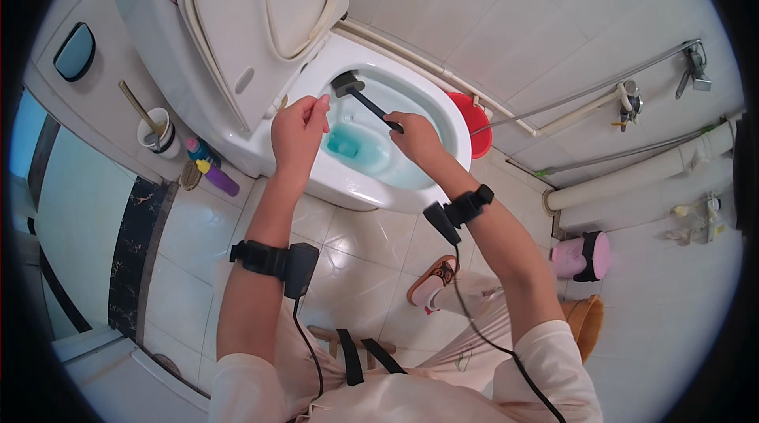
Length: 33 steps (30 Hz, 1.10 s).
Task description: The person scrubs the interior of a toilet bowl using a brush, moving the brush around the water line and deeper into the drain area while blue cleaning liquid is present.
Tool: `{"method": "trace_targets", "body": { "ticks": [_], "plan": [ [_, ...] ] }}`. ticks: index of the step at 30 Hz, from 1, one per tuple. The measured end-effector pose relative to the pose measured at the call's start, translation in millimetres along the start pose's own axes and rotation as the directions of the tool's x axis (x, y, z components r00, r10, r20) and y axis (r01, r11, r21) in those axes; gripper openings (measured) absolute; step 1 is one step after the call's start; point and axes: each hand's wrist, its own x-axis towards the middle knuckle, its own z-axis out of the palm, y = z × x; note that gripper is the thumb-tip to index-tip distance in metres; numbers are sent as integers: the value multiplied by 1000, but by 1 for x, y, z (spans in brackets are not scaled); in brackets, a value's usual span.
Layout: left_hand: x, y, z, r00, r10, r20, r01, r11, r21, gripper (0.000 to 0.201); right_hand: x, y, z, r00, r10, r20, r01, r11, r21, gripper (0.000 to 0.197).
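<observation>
My right hand (413, 138) grips the black handle of a toilet brush (368, 103) above the toilet bowl (456, 118). The brush's dark head lies against the inner wall at the bowl's far left, under the rim. Blue-green water pools at the bottom of the bowl. Over the bowl's left rim hovers my left hand (299, 134), its fingers curled in and nothing visible in them. The toilet seat and lid (245, 20) stand raised behind the bowl. Both my wrists carry black straps with small boxes and cables.
A white holder (162, 138) with another brush stands left of the toilet, near a purple bottle (219, 179) with a yellow cap. A red bucket (472, 124) sits right of the bowl. Pipes and a hose (585, 93) run along the right wall. A pink container (581, 257) stands lower right.
</observation>
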Motion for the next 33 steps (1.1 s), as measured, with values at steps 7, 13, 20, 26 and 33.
{"method": "trace_targets", "body": {
  "ticks": [7, 13, 20, 26, 33],
  "plan": [
    [-2, -2, -13, 1000, -9, -3, 9, 1000, 3, 25, -43, -16, -4, 971, -95, 218, 54, 981, 184, 34],
    [-2, 0, 4, 999, 49, -4, -49, 999, -4, 14, 1, 11, 5, 998, -58, -16, 59, 994, 86, 29],
    [-1, -8, -19, 997, 54, -58, -49, 994, 93, 13, -30, -7, 9, 947, 50, 317, -133, 960, 246, 33],
    [2, 4, -13, 998, -11, -58, 11, 1000, 3, 25, -23, 2, 13, 997, -52, 51, 43, 985, 166, 32],
    [3, -3, -15, 996, 7, -92, -5, 1000, 27, 27, -28, -6, 9, 963, 91, 254, -177, 923, 342, 33]
  ]
}}
